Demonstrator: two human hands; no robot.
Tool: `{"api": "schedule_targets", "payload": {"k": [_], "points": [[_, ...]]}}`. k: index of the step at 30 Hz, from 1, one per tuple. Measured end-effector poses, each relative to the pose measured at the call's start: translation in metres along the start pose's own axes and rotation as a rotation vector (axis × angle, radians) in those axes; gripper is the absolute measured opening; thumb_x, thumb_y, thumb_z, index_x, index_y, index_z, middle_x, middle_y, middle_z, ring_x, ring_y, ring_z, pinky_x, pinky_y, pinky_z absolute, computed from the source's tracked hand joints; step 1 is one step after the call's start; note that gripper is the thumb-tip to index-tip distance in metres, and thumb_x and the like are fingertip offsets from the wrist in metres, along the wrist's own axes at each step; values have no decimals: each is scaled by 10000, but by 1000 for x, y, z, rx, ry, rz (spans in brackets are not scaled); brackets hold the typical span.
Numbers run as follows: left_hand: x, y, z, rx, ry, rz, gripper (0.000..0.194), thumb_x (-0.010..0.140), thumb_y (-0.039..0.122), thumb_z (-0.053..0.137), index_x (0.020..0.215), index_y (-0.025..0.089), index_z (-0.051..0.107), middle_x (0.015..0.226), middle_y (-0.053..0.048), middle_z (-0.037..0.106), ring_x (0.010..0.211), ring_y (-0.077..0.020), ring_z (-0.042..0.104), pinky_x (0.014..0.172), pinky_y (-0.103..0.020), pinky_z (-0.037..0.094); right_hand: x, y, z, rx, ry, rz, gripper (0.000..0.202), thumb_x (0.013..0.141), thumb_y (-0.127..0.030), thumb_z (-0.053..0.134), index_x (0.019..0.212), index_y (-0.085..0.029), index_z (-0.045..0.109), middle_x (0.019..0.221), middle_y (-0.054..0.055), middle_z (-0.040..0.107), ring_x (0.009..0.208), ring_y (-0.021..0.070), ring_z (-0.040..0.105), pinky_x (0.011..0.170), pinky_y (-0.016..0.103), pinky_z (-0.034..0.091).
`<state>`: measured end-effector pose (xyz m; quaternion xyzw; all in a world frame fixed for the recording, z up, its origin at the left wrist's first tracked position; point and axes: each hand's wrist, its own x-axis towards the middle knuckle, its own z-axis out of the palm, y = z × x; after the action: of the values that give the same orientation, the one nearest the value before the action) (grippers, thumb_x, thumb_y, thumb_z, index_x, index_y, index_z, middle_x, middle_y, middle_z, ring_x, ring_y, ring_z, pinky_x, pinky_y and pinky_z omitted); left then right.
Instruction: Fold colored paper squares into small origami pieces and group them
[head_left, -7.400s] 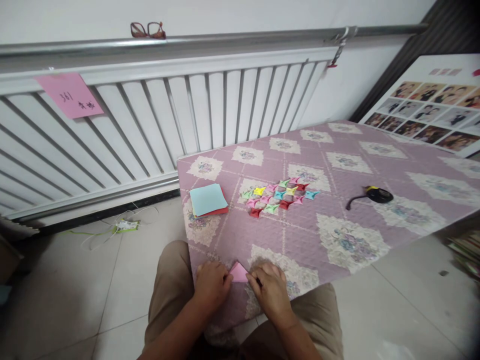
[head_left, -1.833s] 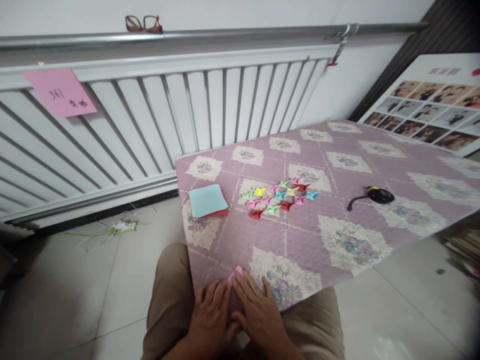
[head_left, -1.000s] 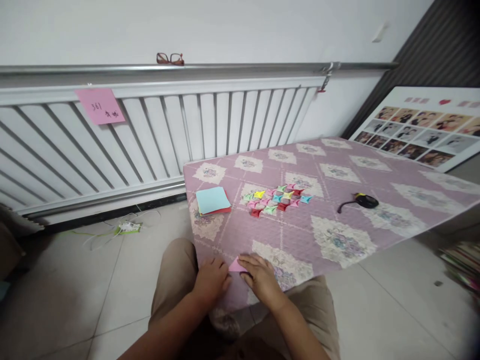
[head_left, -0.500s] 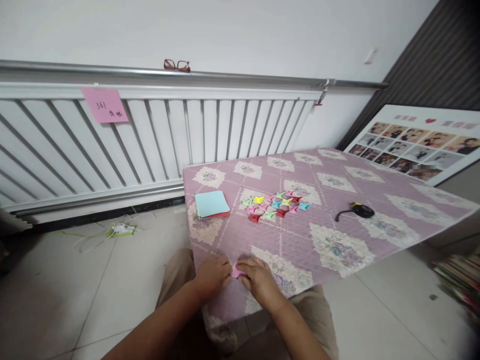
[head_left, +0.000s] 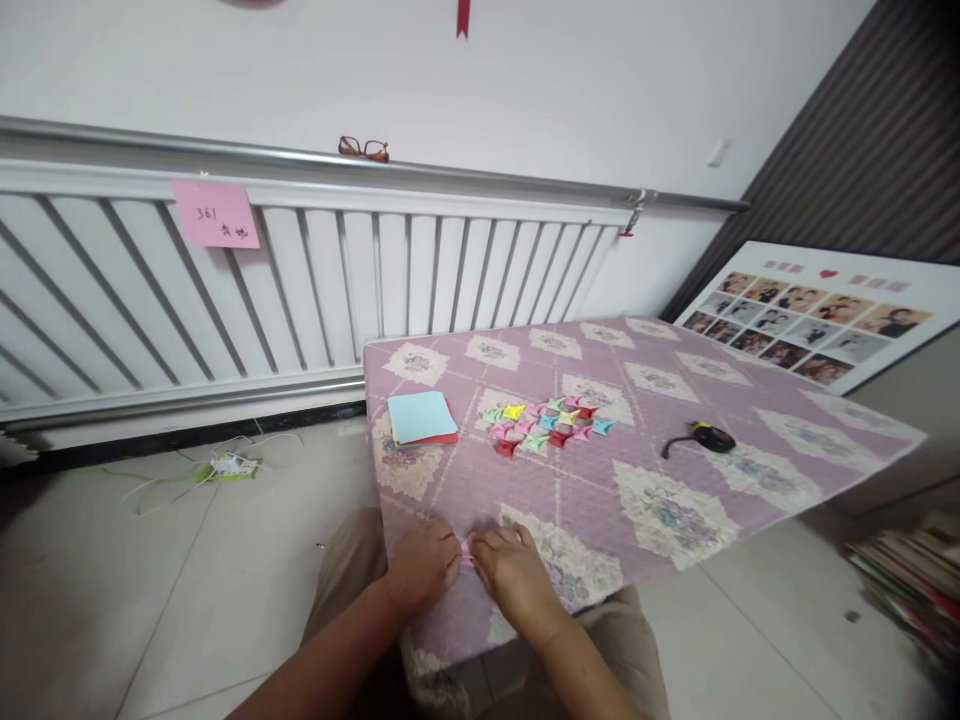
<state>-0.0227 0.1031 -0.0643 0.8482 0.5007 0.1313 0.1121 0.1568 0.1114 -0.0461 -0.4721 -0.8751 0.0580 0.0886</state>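
Near the front edge of the table, my left hand and my right hand hold a small pink piece of folded paper between them. Both hands rest low on the cloth with their fingers closed on the paper. Only a narrow strip of it shows; the fingers cover the rest. Beyond the hands lies a group of small folded paper pieces in red, green, yellow, pink and blue. To their left sits a stack of square paper sheets, light blue on top with red below.
A patterned purple cloth covers the table. On its right side lies a black tape measure with a strap. Behind stands a white radiator with a pink note; glasses rest on the pipe. A power strip lies on the floor.
My right hand's fingers have closed further over the pink paper, so less of it shows. The camera view has shifted slightly.
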Motion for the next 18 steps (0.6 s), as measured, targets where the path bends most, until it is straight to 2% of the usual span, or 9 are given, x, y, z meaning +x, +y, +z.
{"api": "schedule_targets", "payload": {"k": [4, 6, 9, 11, 12, 15, 18], "points": [[3, 0, -5, -35, 34, 10, 129, 849, 158, 523, 790, 167, 638, 867, -46, 612, 827, -182, 559, 762, -305, 461, 6, -8, -6, -117, 0, -6, 162, 879, -164, 511, 855, -212, 664, 857, 45, 674, 879, 210, 591, 818, 344, 374], [4, 1, -11, -53, 75, 2, 142, 852, 144, 504, 869, 181, 640, 932, -48, 612, 882, -186, 561, 801, -317, 465, 10, -11, -13, -128, 19, 20, 175, 873, -165, 498, 791, -199, 648, 826, 55, 660, 825, 208, 596, 730, 312, 390], [0, 4, -20, -213, 284, -88, 293, 851, 134, 467, 1116, 201, 573, 1100, -69, 582, 989, -192, 553, 866, -342, 468, 13, -13, -25, -121, 74, 92, 181, 873, -174, 466, 779, -192, 620, 793, 51, 640, 731, 183, 596, 648, 281, 388], [-4, 10, -22, -406, 430, -195, 343, 840, 150, 465, 1171, 207, 532, 1107, -74, 583, 951, -190, 572, 841, -346, 488, 13, -14, -32, -31, 142, 159, 177, 864, -189, 459, 746, -200, 591, 751, 30, 622, 659, 156, 581, 606, 260, 380], [-5, 14, -22, -503, 465, -255, 336, 835, 162, 466, 1162, 209, 532, 1074, -69, 598, 901, -185, 585, 804, -338, 501, 13, -15, -34, 36, 182, 189, 176, 857, -202, 460, 721, -206, 572, 726, 20, 610, 631, 146, 571, 587, 250, 375], [-7, 28, -20, -739, 423, -387, 323, 833, 197, 471, 1151, 207, 533, 1017, -57, 630, 841, -174, 605, 724, -298, 511, 8, -22, -37, 203, 267, 235, 182, 840, -244, 464, 669, -218, 523, 676, 7, 582, 592, 136, 550, 549, 233, 363], [-3, 39, -19, -924, 363, -391, 293, 802, 186, 502, 1090, 201, 557, 992, -34, 647, 892, -171, 610, 747, -278, 501, 3, -32, -36, 232, 282, 245, 166, 836, -247, 440, 688, -221, 512, 702, 15, 579, 593, 139, 544, 551, 237, 366]]}}
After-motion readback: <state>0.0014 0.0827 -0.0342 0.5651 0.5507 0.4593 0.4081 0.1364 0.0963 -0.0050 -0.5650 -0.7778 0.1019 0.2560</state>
